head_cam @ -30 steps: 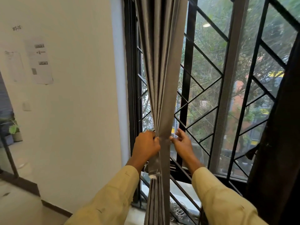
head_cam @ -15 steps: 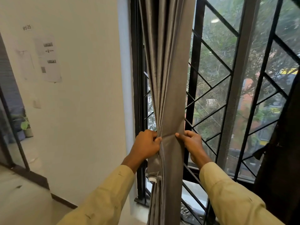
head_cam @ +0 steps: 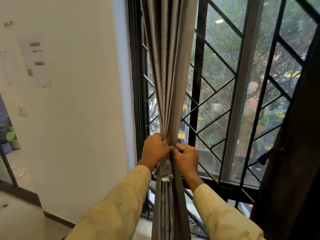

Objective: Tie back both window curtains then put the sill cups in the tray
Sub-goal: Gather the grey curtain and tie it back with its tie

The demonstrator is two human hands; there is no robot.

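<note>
A grey curtain (head_cam: 168,70) hangs gathered into a narrow bundle at the left side of the window. My left hand (head_cam: 155,149) grips the bundle from the left at waist height. My right hand (head_cam: 186,157) is closed against it from the right, fingertips meeting the left hand. A grey tie-back strip (head_cam: 165,170) with a white tag hangs just below my hands. A dark curtain (head_cam: 297,153) hangs along the right edge, with a dark tie end sticking out of it. No cups or tray are in sight.
A black diamond-pattern window grille (head_cam: 216,94) stands right behind the curtain. A white wall (head_cam: 78,110) with taped papers (head_cam: 35,61) is to the left. A potted plant (head_cam: 11,138) sits far left near the floor.
My right hand has come in from the bundle's right side to its front, closing against the left hand. The curtain is pinched tighter. The view has shifted slightly.
</note>
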